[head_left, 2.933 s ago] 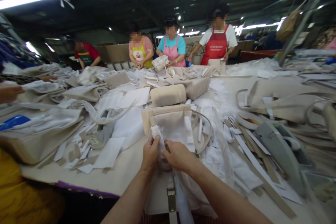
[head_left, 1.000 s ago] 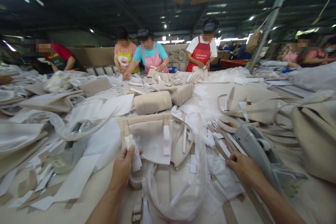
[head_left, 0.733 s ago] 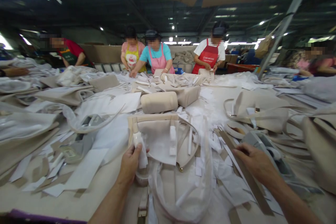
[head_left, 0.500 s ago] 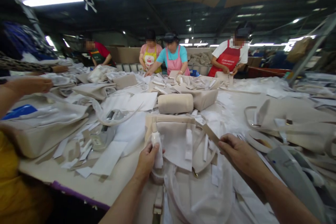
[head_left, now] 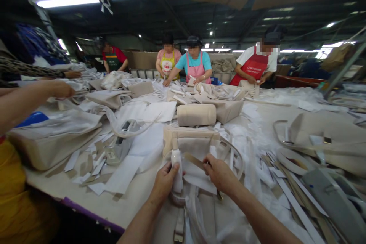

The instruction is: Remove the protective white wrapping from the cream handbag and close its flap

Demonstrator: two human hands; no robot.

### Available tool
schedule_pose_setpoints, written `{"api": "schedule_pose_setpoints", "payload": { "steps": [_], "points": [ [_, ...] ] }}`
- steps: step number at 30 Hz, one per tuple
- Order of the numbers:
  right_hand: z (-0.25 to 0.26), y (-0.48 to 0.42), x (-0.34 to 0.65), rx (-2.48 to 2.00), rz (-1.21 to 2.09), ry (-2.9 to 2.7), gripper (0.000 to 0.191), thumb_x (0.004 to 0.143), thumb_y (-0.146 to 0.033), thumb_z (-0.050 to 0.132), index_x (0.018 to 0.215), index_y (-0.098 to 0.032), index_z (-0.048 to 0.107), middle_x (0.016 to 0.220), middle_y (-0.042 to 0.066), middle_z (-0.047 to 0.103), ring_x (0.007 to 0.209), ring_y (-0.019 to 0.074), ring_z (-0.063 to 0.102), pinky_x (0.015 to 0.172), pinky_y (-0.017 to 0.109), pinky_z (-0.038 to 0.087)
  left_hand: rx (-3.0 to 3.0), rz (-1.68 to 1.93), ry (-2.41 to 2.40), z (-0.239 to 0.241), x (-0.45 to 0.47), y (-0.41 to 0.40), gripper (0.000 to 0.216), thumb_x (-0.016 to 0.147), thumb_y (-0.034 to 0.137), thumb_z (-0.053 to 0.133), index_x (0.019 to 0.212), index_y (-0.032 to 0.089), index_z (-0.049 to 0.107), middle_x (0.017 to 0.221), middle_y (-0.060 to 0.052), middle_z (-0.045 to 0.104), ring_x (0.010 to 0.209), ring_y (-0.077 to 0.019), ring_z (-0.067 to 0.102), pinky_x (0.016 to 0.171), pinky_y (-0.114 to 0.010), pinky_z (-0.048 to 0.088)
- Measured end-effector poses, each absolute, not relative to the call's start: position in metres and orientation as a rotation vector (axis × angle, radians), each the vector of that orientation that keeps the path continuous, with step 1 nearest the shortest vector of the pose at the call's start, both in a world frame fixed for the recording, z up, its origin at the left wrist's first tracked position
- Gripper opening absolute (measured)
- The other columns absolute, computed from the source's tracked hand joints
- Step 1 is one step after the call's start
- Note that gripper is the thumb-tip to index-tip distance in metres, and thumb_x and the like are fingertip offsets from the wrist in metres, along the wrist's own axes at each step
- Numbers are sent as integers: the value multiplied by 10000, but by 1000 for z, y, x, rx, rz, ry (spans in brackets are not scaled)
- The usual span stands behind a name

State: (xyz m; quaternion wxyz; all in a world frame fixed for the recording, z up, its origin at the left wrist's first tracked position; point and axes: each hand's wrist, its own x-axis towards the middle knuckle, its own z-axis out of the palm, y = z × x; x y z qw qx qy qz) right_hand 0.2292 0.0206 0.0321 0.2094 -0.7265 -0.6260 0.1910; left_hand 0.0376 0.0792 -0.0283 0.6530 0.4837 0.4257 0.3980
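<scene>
A beige handbag [head_left: 197, 134] lies in front of me, with white sheet over its front. My left hand [head_left: 166, 179] is closed on the bag's strap, where white wrapping [head_left: 177, 169] covers it. Pinched in the fingers of my right hand [head_left: 219, 172] is a narrow brown strip [head_left: 192, 159], whose free end points left toward the wrapped strap. A small gap shows between the strip's end and the wrapping. Below my hands hang clear-wrapped straps and a metal buckle [head_left: 178, 236].
A grey tape dispenser [head_left: 328, 194] stands at right beside cut strips [head_left: 300, 194]; another dispenser [head_left: 116, 152] is at left. Beige bags [head_left: 54, 141] and paper scraps crowd the table. A co-worker's forearm [head_left: 34, 99] reaches in from the left; several people work opposite.
My right hand has moved left with the brown strip, bringing it close to the wrapped strap. My left hand keeps its hold. The view has shifted slightly.
</scene>
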Motion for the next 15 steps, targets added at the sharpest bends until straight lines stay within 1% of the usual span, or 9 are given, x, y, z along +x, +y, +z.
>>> {"api": "schedule_pose_setpoints", "payload": {
  "steps": [8,11,15],
  "points": [
    [40,33,244,-1971,545,-1911,153,842,-276,403,830,-215,543,651,7,610,560,125,516,544,231,287,1062,929,927,-29,38,78,383,713,460,623,958,165,619,710,-23,665,649,-181,633,545,-234,458],
    [40,42,245,-2003,502,-2003,164,833,-276,404,813,-220,557,663,11,622,597,134,535,551,233,287,1050,931,941,-27,39,77,387,702,459,631,948,160,623,697,-24,660,641,-187,634,545,-243,458],
    [41,48,247,-2055,458,-2041,152,799,-251,434,761,-207,574,709,43,637,666,165,556,574,253,284,1045,928,953,-25,39,75,414,703,466,632,980,158,620,735,-35,667,673,-191,643,549,-235,457]
  ]
}}
